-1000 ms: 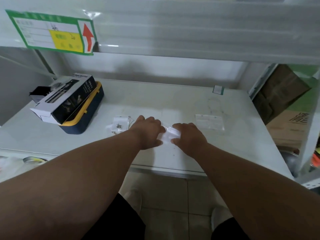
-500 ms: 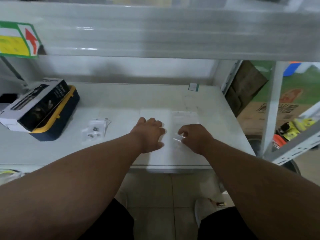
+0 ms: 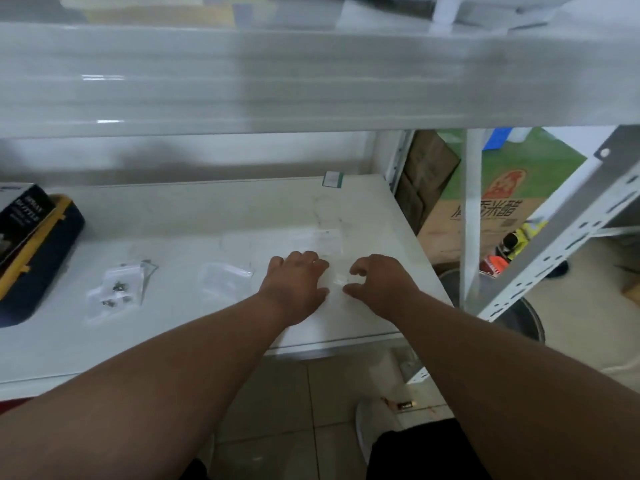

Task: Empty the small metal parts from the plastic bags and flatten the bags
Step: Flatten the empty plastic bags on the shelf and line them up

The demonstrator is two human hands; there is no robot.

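Both hands hover mid-frame over the white shelf (image 3: pixel 207 209). My left hand (image 3: pixel 296 284) lies flat, fingers together, pressing a clear bag (image 3: pixel 334 277) I can barely make out. My right hand (image 3: pixel 375 284) is loosely curled beside it; any pinch is unclear. Left of them lie another flat bag (image 3: pixel 225 277) and the metal parts (image 3: pixel 116 294), blurred.
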